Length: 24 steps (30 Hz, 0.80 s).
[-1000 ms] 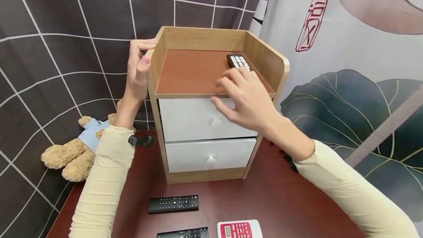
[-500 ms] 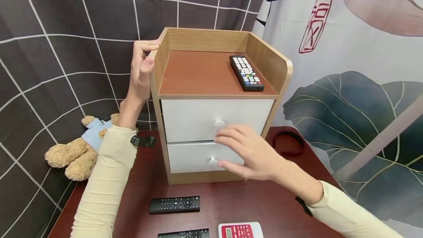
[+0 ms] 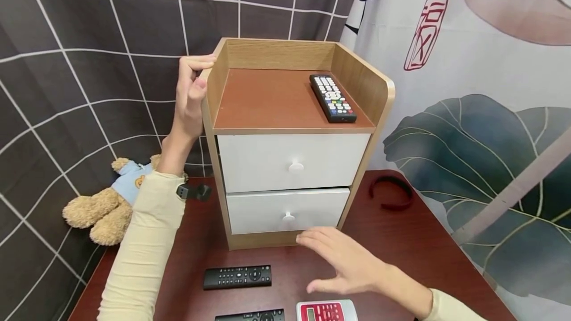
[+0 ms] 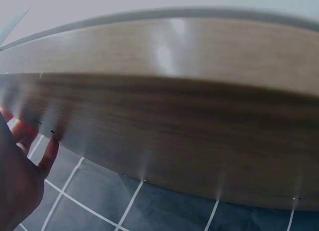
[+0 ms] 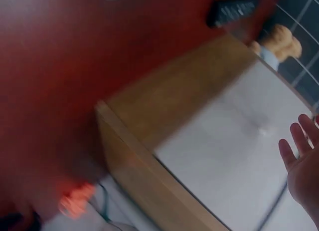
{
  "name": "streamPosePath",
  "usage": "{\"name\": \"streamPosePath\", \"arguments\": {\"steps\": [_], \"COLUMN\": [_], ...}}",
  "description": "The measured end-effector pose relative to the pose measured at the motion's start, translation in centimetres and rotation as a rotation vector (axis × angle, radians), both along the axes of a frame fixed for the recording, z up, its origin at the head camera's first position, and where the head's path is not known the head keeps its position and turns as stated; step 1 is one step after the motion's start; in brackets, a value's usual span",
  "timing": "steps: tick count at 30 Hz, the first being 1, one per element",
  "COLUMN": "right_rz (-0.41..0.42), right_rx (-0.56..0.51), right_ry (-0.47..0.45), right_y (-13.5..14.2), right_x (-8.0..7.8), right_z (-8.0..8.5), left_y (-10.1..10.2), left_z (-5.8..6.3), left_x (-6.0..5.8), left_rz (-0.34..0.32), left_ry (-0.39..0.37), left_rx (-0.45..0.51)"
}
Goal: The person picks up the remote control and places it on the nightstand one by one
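Note:
A small wood-look drawer cabinet (image 3: 267,240) with two white drawers stands on the dark red table. My left hand (image 3: 189,95) holds the top of its left side panel, fingers over the edge and thumb near the front; the left wrist view shows the fingers (image 4: 49,156) by the panel (image 4: 164,136). On the cabinet's brown top lies a black remote control (image 3: 333,98) with white buttons. My right hand (image 3: 345,264) hovers open and holds nothing, in front of the lower drawer (image 3: 263,212) and above a white and red calculator (image 3: 327,310).
Two black remotes, one nearer the cabinet (image 3: 237,277) and one cut off by the lower edge (image 3: 252,316), lie on the table (image 3: 401,266). A teddy bear (image 3: 107,207) sits at the left. A dark red band (image 3: 394,207) lies at the right, near a patterned curtain (image 3: 486,162).
My right hand has moved down from above the cabinet's top, past the drawers, to the calculator. The remote on top now shows whole and lies still. My left hand stays in place.

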State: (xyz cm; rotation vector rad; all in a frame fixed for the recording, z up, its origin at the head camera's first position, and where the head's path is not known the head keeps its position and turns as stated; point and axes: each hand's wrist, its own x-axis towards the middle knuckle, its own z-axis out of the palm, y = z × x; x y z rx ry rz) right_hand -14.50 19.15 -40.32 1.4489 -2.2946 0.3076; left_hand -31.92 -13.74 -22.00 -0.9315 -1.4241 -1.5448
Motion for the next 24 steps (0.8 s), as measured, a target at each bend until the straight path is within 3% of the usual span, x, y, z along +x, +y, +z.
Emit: {"name": "streamPosePath", "arguments": {"steps": [10,15,21,24], "right_rz": [-0.066,-0.113,-0.093,-0.075], "right_rx": [0.04,0.104,0.185,0.228], "right_ry": [-0.142,-0.281,-0.258,-0.317], "right_y": [1.3,2.2,3.1,3.4], "right_x": [2.2,3.1,3.7,3.7], "right_z": [-6.9,-9.2,-11.5,-11.9], "left_y": [0.0,0.0,0.1,0.0], "left_z": [0.0,0.0,0.0,0.0], "left_x": [-0.2,-0.2,-0.2,-0.2], "left_rz": [-0.004,-0.008,-0.006,-0.004], "left_ry": [0.004,0.0,0.003,0.006], "left_rx": [0.028,0.026,0.02,0.022]}}
